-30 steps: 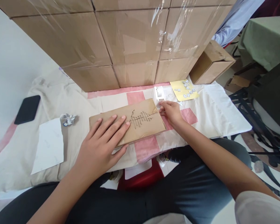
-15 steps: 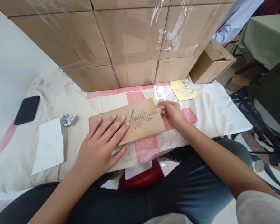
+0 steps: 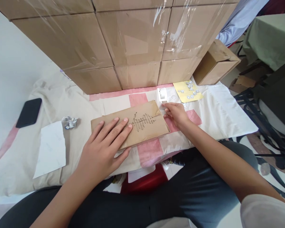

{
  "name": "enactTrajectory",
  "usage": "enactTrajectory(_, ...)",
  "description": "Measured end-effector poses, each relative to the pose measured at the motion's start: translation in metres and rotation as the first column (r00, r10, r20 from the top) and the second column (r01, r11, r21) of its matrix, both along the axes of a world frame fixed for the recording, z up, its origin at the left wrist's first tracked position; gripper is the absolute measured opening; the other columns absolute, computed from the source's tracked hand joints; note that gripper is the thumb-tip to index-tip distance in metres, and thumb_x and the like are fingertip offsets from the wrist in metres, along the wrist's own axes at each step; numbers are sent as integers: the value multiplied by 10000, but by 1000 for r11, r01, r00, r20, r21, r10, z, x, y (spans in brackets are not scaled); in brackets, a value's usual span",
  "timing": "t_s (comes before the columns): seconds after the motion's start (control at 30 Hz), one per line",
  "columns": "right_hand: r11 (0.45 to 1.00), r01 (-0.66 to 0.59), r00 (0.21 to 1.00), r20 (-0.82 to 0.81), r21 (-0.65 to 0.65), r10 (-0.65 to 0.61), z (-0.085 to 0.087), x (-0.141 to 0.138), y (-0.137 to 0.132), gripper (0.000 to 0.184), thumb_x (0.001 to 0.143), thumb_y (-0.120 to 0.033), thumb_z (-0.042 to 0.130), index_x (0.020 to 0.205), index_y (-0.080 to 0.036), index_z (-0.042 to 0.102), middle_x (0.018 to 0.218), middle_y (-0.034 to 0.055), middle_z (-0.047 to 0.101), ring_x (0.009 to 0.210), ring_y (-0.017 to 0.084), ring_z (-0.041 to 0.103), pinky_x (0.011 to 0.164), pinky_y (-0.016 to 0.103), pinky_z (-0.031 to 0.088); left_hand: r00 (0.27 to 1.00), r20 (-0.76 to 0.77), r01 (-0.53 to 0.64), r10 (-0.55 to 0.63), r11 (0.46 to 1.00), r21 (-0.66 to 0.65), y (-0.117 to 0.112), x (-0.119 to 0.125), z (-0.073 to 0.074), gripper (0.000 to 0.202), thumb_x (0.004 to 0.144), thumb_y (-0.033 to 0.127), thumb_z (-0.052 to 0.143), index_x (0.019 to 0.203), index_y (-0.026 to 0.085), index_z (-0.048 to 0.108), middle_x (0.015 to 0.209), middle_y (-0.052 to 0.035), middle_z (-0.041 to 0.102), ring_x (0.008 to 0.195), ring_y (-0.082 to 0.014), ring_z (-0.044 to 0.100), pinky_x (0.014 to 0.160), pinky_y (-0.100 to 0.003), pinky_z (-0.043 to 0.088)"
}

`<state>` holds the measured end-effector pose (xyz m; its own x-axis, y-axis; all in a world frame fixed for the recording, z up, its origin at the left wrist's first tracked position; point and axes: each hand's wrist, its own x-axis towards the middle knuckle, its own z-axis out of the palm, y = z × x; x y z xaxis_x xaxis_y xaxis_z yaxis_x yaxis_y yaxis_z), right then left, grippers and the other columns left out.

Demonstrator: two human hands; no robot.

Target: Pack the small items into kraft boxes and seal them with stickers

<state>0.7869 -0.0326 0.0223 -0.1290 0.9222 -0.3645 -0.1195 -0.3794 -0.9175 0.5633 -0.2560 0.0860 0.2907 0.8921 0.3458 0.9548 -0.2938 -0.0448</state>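
My left hand (image 3: 103, 144) lies flat with spread fingers on a brown cardboard piece (image 3: 147, 109), holding down its left half. A leaf- or fishbone-like pattern of slits (image 3: 142, 122) shows in the card's right half. At the card's right end is my right hand (image 3: 175, 114), thumb and index finger closed together. Its fingertips meet the near end of a small white plastic device (image 3: 162, 95) that looks like a tape dispenser. Whatever lies between those fingertips is too small to make out.
Stacked, plastic-wrapped cartons (image 3: 137, 41) wall off the back; another carton (image 3: 215, 63) stands to their right. Yellow paper (image 3: 184, 91) holds several small outlined cut-outs. Leftward lie a black phone (image 3: 29, 112), white paper (image 3: 51, 148) and a crumpled ball (image 3: 70, 122). A person's blue sleeve (image 3: 235, 25) shows behind.
Hands, card and white device keep nearly the same places. The whole view shifts very slightly.
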Motion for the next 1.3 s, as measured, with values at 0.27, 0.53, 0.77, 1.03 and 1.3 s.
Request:
enactTrajectory(0.27, 999, -34, 999, -38, -12, 33, 4, 1, -5, 46, 758, -131, 736, 748, -135, 692, 456, -63, 509, 362, 41, 317, 445, 209, 515, 1000, -5, -1, 1, 1000, 7, 1, 0, -1, 630, 951, 320, 605, 1540, 174, 433, 1593, -78, 481, 1467, -326, 457, 1256, -516, 294)
enactTrajectory(0.53, 999, -40, 997, -71, -12, 39, -2, 2, -3, 100, 760, -206, 765, 738, -153, 684, 434, -72, 497, 344, 44, 303, 471, 225, 525, 1000, -2, -4, 4, 1000, 13, 1, 1, 0, 602, 951, 315, 607, 1518, 178, 459, 1585, -81, 492, 1460, -325, 468, 1251, -506, 299)
enactTrajectory(0.77, 1000, -30, 999, -18, -6, 30, -5, 1, -1, 91, 767, -221, 747, 778, -132, 731, 425, -51, 533, 340, 50, 355, 431, 198, 472, 1000, 7, -8, 8, 1000, 10, 2, 1, 0, 620, 950, 325, 616, 1529, 180, 449, 1586, -81, 490, 1463, -325, 465, 1248, -510, 306)
enactTrajectory(1.03, 1000, 15, 1000, 26, -18, -14, -8, -2, -2, 103, 745, -232, 752, 800, -147, 734, 420, -43, 543, 376, 100, 481, 404, 209, 454, 1000, 5, -2, 2, 1000, 9, 1, 1, 1, 623, 955, 321, 618, 1535, 178, 440, 1589, -85, 486, 1465, -322, 462, 1249, -515, 304)
enactTrajectory(1.3, 999, 16, 1000, -1, 45, -16, -19, -2, 1, 116, 718, -259, 769, 742, -162, 710, 411, -63, 499, 388, 91, 443, 425, 224, 431, 1000, 13, -6, 6, 1000, 0, 1, 0, 0, 646, 945, 314, 625, 1546, 185, 429, 1591, -87, 483, 1480, -319, 444, 1248, -520, 309)
